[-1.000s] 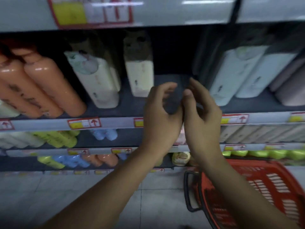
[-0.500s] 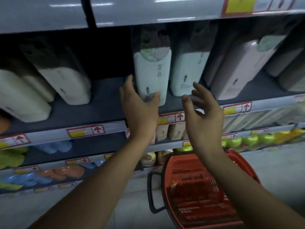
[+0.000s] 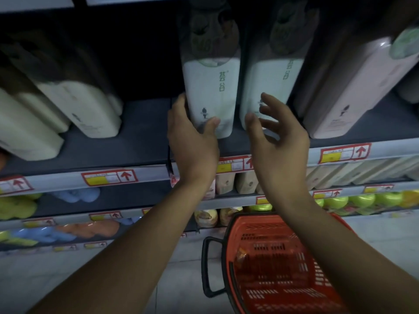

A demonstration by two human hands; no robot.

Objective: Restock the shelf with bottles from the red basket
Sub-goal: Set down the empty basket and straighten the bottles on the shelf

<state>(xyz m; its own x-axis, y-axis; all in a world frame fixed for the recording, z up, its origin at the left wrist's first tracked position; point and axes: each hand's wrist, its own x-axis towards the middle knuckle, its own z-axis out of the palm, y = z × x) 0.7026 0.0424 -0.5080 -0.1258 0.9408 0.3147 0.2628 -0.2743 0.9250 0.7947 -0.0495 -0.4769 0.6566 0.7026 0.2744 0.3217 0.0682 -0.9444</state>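
A tall white bottle (image 3: 212, 87) with green lettering stands upright on the dark shelf (image 3: 140, 146). My left hand (image 3: 192, 139) grips its lower end, thumb across the front and fingers behind its left side. A second white bottle (image 3: 272, 75) stands just to its right. My right hand (image 3: 278, 141) hovers in front of that bottle's base with fingers spread, holding nothing. The red basket (image 3: 281, 264) sits on the floor below my right forearm; its inside looks dark, with a small orange shape near its left wall.
Cream bottles (image 3: 79, 105) lean at the shelf's left and a pale pink bottle (image 3: 353, 87) at the right. A bare gap of shelf lies between the cream bottles and my left hand. Lower shelves hold green, blue and orange bottles. The basket's black handle (image 3: 207, 266) sticks out leftward.
The view has swung right and closer to the white bottles. My hands, held together a second ago, have parted; the left one has closed around the white bottle's base.
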